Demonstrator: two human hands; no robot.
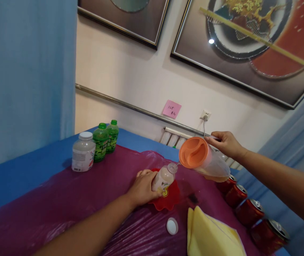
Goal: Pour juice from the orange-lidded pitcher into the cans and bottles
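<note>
Clasped by the left hand (144,188) was the bottle (163,179), by the right hand (228,145) the tipped pitcher (206,156); the cap (172,226) was off, pouring seemingly unfinished (fill level unclear).

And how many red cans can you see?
4, in a row: the farthest can partly behind the pitcher, then the second can, the third can, and the nearest can at lower right. The pitcher may hide more.

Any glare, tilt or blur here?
Head view throughout: white glare spot on the right framed picture; pale sheen on the purple sheet; metal rail slants down rightward, suggesting tilt; orange lid and held bottle keep clear outlines; red cans look soft.
</note>
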